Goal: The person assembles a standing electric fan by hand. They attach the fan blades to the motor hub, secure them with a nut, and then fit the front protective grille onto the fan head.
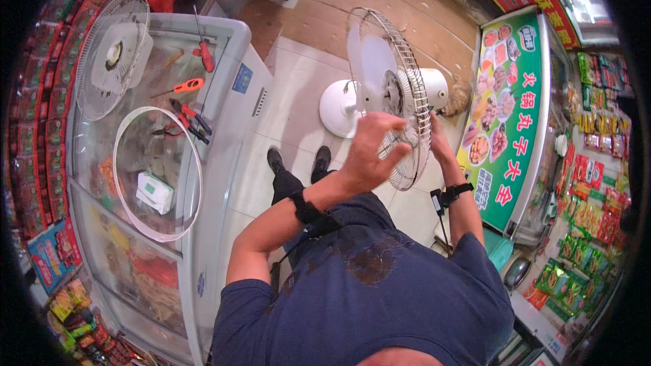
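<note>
A white standing fan (337, 105) is on the floor in front of me, its wire rear grille (422, 95) exposed and a pale translucent blade (375, 61) inside. My left hand (371, 152) is in front of the grille near the fan's hub (393, 98), thumb and forefinger apart with nothing visible between them; its other fingers are hidden. My right hand (439, 139) is closed at the far right edge of the grille, below the motor housing (434, 88); the wires partly hide its fingers. Both wrists wear black straps.
On the glass-topped freezer (224, 163) at left lie a round front grille (95, 81), a white ring (122, 190), a red screwdriver (205, 56), an orange-handled screwdriver (188, 86), pliers (183, 120) and a white box (154, 192). A green-fronted display cabinet (519, 149) stands at right.
</note>
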`<move>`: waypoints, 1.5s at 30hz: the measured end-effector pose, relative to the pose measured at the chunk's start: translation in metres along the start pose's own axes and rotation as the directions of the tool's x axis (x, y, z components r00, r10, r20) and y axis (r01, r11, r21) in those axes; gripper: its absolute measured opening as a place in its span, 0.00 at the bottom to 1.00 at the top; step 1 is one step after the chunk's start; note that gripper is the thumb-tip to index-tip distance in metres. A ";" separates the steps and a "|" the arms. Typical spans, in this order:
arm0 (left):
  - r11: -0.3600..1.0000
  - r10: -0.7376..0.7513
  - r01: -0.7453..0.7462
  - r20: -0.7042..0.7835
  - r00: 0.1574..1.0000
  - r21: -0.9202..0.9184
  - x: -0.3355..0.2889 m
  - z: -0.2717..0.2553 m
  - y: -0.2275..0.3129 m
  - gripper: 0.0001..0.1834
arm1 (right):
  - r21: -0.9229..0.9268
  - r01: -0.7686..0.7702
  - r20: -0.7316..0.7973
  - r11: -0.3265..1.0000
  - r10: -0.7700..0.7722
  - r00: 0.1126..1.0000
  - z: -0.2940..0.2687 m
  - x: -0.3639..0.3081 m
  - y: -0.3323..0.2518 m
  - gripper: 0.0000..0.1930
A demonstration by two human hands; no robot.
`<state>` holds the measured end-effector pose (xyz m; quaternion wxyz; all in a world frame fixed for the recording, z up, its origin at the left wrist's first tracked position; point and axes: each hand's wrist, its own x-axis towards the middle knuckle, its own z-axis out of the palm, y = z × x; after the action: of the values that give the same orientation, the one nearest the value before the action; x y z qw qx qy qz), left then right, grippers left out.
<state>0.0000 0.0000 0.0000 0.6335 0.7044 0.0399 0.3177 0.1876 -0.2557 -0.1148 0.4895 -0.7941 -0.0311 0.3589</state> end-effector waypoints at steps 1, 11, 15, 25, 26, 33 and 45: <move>1.000 -0.017 0.017 0.018 1.000 0.000 -0.005 0.001 -0.007 0.21 | -0.011 0.076 -0.047 0.997 -0.076 0.996 0.004 -0.011 -0.003 0.32; 0.959 -0.285 0.264 0.359 0.889 0.106 0.011 -0.027 -0.147 0.59 | -0.089 0.460 -0.400 0.884 -0.454 0.796 0.082 -0.169 -0.089 0.41; 0.986 -0.149 0.107 0.393 0.907 0.128 0.021 -0.010 -0.172 0.67 | -0.277 0.386 -0.469 0.880 -0.474 0.745 0.125 -0.180 -0.108 0.53; 0.992 -0.114 0.126 0.388 0.914 -0.005 0.040 0.000 -0.172 0.58 | -0.377 0.262 -0.680 0.888 -0.458 0.573 0.150 -0.150 -0.118 0.23; 0.987 -0.141 0.158 0.407 0.903 -0.008 0.040 -0.004 -0.172 0.58 | -0.366 0.270 -0.689 0.891 -0.454 0.565 0.147 -0.149 -0.117 0.23; 0.984 -0.155 0.176 0.448 0.881 -0.006 0.036 0.002 -0.177 0.60 | -0.373 0.303 -0.725 0.877 -0.479 0.494 0.122 -0.145 -0.110 0.26; 0.956 -0.285 0.212 0.476 0.832 0.202 0.058 0.057 -0.153 0.62 | -0.344 0.287 -0.756 0.894 -0.445 0.480 0.031 -0.119 -0.080 0.19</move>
<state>0.1275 0.0074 -0.1169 0.6066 0.7941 -0.0117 0.0357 0.1046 -0.2384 0.0048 0.4421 -0.8812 -0.0005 -0.1677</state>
